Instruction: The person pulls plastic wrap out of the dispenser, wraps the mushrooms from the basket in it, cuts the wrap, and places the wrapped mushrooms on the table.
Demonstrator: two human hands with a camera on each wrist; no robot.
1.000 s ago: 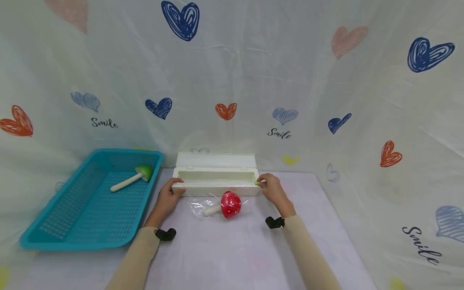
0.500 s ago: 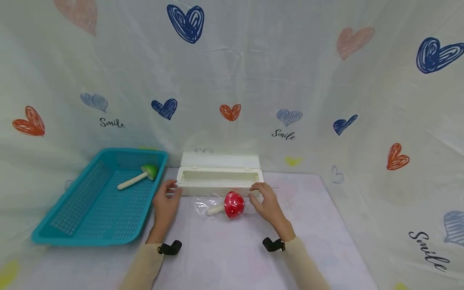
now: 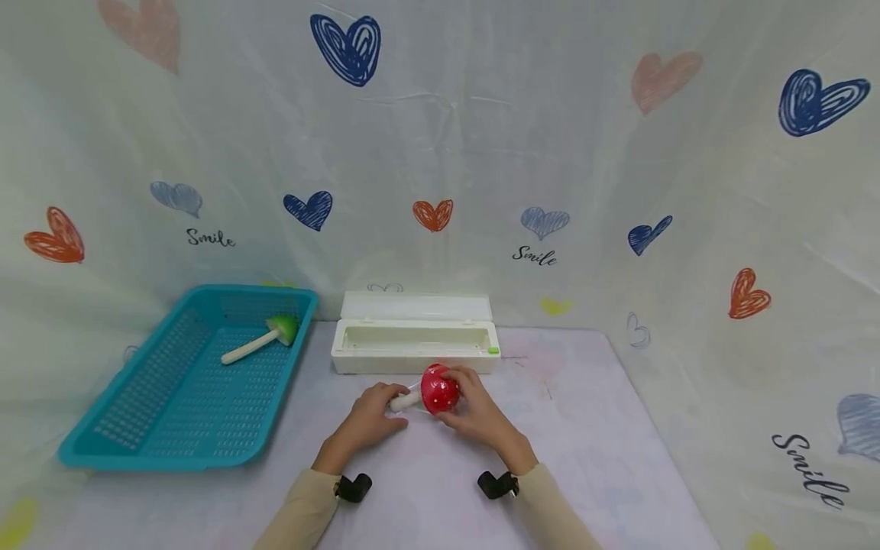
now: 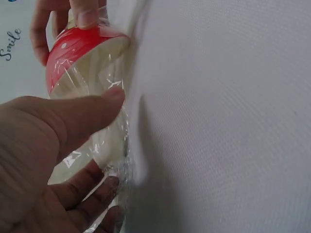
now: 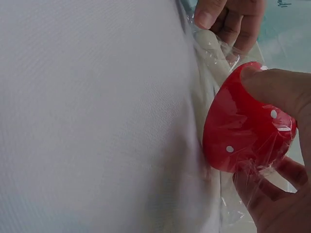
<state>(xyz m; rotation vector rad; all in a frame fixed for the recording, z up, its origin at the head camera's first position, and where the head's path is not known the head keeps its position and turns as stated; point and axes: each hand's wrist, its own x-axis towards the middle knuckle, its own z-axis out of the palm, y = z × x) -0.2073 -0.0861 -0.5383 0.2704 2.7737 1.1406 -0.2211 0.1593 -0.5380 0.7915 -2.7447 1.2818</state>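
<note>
A red mushroom (image 3: 438, 389) with white dots and a pale stem lies on clear cling film (image 5: 237, 213) in front of the white box. My right hand (image 3: 481, 415) grips its cap, thumb on one side and fingers on the other. At the stem end, my left hand (image 3: 371, 418) holds the stem through the film, its thumb (image 4: 99, 109) on the near side and its fingertips (image 4: 109, 187) against the film beyond. Film covers the cap and stem in both wrist views. Behind stands the white cling film dispenser (image 3: 412, 363), lid raised, a green slider (image 3: 493, 351) at its right end.
At the left sits a blue perforated basket (image 3: 168, 463) with a green-capped mushroom (image 3: 283, 328) inside. A curtain (image 3: 440, 137) printed with hearts hangs behind the table (image 3: 584, 443) and along its right side.
Both hands have left the dispenser's ends and come toward me, inward to the red mushroom. The right now grips the cap, the left the stem. The green slider at the dispenser's right end is uncovered.
</note>
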